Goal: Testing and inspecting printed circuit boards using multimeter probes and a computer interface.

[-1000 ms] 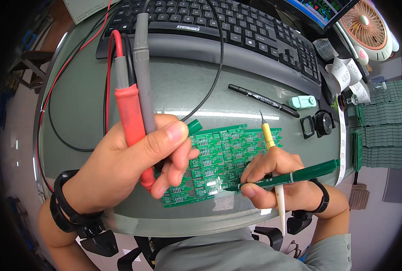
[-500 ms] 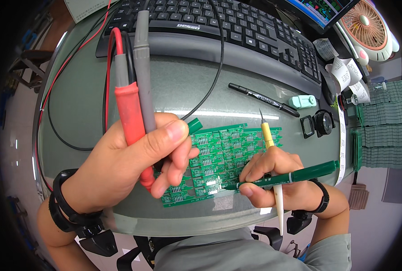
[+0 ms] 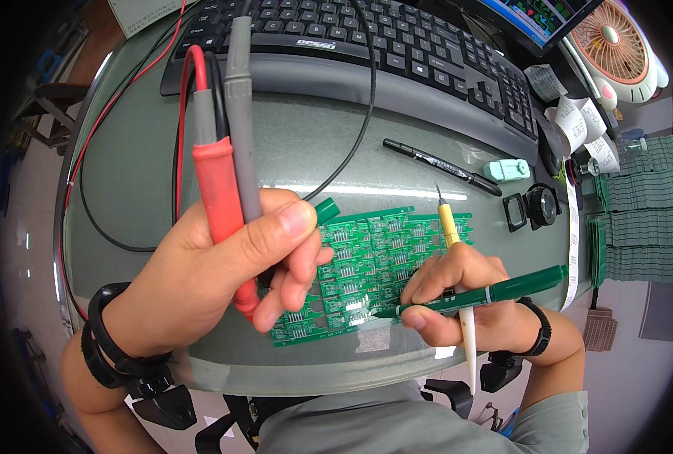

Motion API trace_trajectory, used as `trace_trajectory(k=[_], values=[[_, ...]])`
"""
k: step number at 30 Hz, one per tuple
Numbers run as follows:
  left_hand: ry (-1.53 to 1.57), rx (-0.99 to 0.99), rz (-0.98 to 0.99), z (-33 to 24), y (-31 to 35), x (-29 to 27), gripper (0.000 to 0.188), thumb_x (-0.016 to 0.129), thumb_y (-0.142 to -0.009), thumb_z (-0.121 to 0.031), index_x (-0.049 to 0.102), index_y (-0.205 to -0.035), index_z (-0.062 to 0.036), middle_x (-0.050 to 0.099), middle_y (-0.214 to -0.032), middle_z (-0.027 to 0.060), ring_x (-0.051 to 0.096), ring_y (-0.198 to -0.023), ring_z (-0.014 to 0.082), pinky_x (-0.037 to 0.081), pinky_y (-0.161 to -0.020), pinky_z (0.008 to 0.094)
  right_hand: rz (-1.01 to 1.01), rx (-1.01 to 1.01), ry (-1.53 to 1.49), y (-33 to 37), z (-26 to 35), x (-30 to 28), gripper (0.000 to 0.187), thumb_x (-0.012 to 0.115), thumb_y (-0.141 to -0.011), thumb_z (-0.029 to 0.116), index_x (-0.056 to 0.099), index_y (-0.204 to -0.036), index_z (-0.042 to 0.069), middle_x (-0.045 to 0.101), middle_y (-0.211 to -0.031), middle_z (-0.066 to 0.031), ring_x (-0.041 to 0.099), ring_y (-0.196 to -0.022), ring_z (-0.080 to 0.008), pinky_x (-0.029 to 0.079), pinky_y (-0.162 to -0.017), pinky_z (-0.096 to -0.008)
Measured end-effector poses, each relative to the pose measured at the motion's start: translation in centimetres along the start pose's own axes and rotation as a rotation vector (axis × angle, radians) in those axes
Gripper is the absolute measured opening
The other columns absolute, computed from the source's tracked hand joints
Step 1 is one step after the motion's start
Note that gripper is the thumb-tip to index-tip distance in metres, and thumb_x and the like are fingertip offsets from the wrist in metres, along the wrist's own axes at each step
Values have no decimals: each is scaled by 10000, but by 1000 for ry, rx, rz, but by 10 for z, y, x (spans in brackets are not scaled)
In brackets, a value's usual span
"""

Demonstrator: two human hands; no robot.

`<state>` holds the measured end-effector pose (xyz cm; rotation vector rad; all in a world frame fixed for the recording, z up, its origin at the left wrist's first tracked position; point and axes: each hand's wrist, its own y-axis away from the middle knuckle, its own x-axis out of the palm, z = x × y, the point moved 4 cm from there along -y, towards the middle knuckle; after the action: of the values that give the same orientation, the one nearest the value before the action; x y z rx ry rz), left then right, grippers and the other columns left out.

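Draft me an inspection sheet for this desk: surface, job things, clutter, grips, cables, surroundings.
Surface: glossy grey-green tabletop, reflecting light.
Job's things: flat green circuit-board panel, lying on the tabletop.
Clutter: slim black marker, small mint-green plastic item, black plastic keyboard.
Left grip: holds red plastic probe, grey plastic probe, short green cap.
Right grip: holds dark-green plastic marker, slim yellow-and-white tool with pointed metal tip.
Cables: curved red lead at the red probe; thin black cable crossing the keyboard.
Surroundings: stacked green-edged boards, round pink-and-white fan.

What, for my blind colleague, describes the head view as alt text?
Right hand holds an uncapped green marker and pointed yellow-white tool over green circuit boards; left hand holds red and gray test probes and a green cap.
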<state>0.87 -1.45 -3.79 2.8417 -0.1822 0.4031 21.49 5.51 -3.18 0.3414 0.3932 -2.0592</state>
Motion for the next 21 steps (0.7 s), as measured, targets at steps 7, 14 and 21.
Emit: trace_trajectory(k=[7, 14, 21], values=[[-23, -17, -3, -1, 0, -2, 396, 396, -1021, -345, 492, -739, -83, 486, -556, 9, 476, -441, 71, 431, -1036, 404, -1, -17, 18, -1, 0, 1, 233, 762, -809, 106, 537, -843, 56, 633, -721, -45, 606, -588, -142, 447, -508, -265], [-34, -36, -21, 1, 1, -2, 393, 408, -1016, -352, 492, -741, -84, 500, -565, 14, 473, -435, 70, 433, -1034, 401, 4, -5, -12, -1, 0, 2, 232, 765, -805, 102, 538, -834, 57, 640, -726, -48, 620, -597, -149, 457, -514, -263], [-63, -74, -39, -1, 2, -2, 391, 407, -1017, -346, 497, -741, -84, 506, -566, 14, 478, -438, 68, 435, -1032, 392, 25, -7, -15, -2, 2, 1, 224, 757, -802, 82, 535, -828, 55, 641, -713, -53, 624, -586, -145, 465, -518, -258]])
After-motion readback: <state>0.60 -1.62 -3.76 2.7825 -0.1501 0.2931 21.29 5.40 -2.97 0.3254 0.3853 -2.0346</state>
